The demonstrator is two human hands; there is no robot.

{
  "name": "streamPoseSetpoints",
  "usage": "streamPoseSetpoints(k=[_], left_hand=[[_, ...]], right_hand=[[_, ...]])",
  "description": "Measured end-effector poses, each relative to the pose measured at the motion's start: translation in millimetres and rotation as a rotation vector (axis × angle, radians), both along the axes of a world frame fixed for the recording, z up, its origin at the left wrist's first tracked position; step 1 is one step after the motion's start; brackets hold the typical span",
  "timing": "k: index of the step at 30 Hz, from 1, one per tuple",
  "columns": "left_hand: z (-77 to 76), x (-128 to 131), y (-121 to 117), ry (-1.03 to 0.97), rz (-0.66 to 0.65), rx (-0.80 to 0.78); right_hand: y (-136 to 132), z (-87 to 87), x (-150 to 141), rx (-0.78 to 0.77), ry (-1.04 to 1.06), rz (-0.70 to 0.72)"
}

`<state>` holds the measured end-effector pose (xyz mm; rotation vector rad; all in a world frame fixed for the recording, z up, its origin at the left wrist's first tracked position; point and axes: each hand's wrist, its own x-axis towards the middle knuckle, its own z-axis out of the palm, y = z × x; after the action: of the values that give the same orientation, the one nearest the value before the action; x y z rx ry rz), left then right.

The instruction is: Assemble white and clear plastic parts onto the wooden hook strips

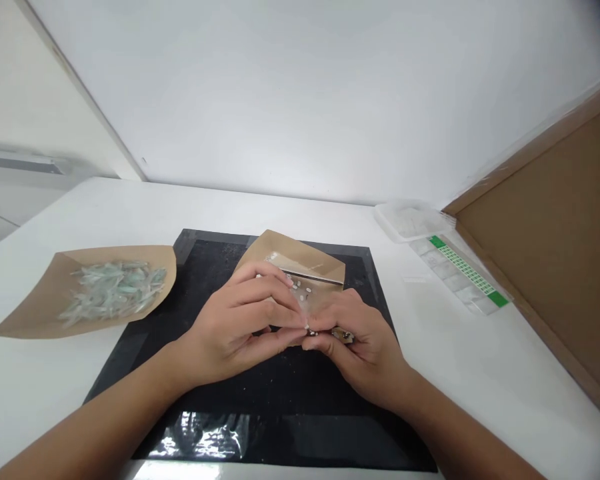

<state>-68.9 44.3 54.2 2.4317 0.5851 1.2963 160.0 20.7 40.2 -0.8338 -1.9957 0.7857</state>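
Over the black mat [280, 393], my left hand [250, 317] and my right hand [355, 340] meet, thumbs and fingers pinched together. Between the fingertips are tiny shiny bits, and a small gold-and-dark piece [343, 335] shows under my right fingers. Its kind is too small and too covered to make out. Just behind the fingers lies a brown paper sheet [320, 253] with small white oval pieces [301, 290] on it. A thin dark rod with a pale edge [315, 277] rests across that paper, partly hidden by my left hand.
At the left, a curled brown paper [35, 303] carries a pile of clear, greenish plastic slivers [115, 287]. On the right lie a translucent plastic tray [410, 220] and a clear pack with a green-and-white strip [465, 267]. A brown board [550, 247] stands along the right side.
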Motion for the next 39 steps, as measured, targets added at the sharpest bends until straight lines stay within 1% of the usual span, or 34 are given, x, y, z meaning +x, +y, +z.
streamPoseSetpoints(k=[4,7,10,12,18,22,25,28,31,33,35,39], left_hand=[[-3.4,2.7,-3.0,-0.065,-0.015,-0.066],[-7.7,3.0,-7.2,-0.100,0.011,-0.180],[-12.4,2.6,-10.4,-0.109,0.040,-0.305],[-14.7,2.5,-11.0,-0.114,0.043,-0.341],[-15.6,2.1,-9.8,-0.106,0.030,-0.359],[-15.4,2.0,-10.7,-0.107,0.017,-0.383],[-14.9,1.6,-10.3,-0.101,0.011,-0.390],[-12.5,1.1,-8.3,-0.074,0.001,-0.337],[-9.6,1.8,-6.6,-0.067,-0.001,-0.205],[-9.2,3.5,-6.8,-0.076,0.001,-0.146],[-10.5,5.6,-8.2,-0.086,0.016,-0.144],[-14.3,9.5,-10.8,-0.096,0.069,-0.220]], right_hand=[[1.4,3.2,0.8,0.031,-0.019,0.016],[1.3,3.1,1.0,0.053,-0.043,0.012],[0.5,1.5,0.7,0.110,-0.094,-0.011],[-0.1,0.3,0.3,0.141,-0.120,-0.021],[-0.2,-1.5,-0.4,0.152,-0.121,-0.024],[-0.3,-3.2,-0.6,0.126,-0.116,-0.009],[-1.8,-4.1,-0.7,0.081,-0.145,0.029],[-4.0,-3.2,-0.7,0.024,-0.159,0.065],[-6.0,0.8,-0.6,-0.014,-0.165,0.082],[-7.1,4.3,-0.3,-0.030,-0.169,0.093],[-8.1,7.2,0.3,-0.042,-0.164,0.101],[-8.6,7.4,0.8,-0.039,-0.176,0.078]])
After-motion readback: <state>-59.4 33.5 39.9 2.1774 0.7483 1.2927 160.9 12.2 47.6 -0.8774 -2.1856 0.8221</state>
